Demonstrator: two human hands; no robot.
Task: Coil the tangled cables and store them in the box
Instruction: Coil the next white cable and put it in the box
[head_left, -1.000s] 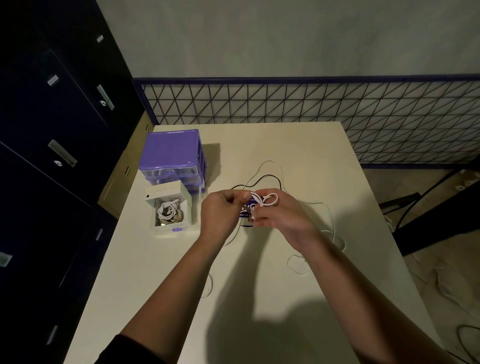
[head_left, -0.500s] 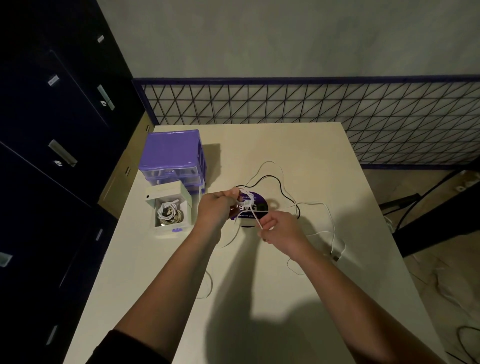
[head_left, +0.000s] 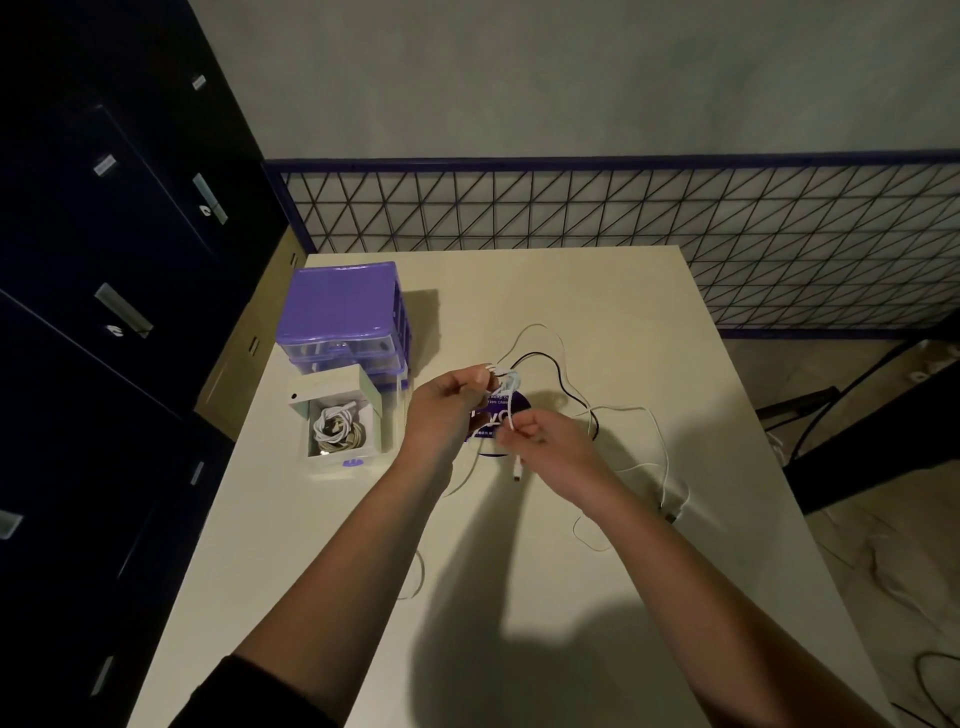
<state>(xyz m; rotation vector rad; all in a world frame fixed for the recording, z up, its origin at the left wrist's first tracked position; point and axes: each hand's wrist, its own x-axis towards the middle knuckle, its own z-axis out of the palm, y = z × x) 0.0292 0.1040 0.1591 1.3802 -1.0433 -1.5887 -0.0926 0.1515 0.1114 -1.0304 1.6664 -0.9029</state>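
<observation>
My left hand (head_left: 449, 402) grips a small bundle of white cable (head_left: 506, 382) above the middle of the table. My right hand (head_left: 550, 444) pinches the same cable's free end just below it, and the plug hangs down from that hand. A black cable (head_left: 558, 371) and thin white cables (head_left: 657, 441) lie tangled on the table to the right. The open white box (head_left: 337, 410) at the left holds several coiled cables.
A purple drawer unit (head_left: 343, 312) stands behind the box. A round purple sticker (head_left: 496, 418) lies under my hands. The cream table (head_left: 519, 597) ends near a wire-mesh fence (head_left: 623, 208). Dark cabinets (head_left: 104, 312) stand at the left, and cables trail on the floor at the right.
My right hand has dropped from beside the bundle to below it, drawing the cable's end downward. My left hand has kept hold of the bundle and shifted slightly.
</observation>
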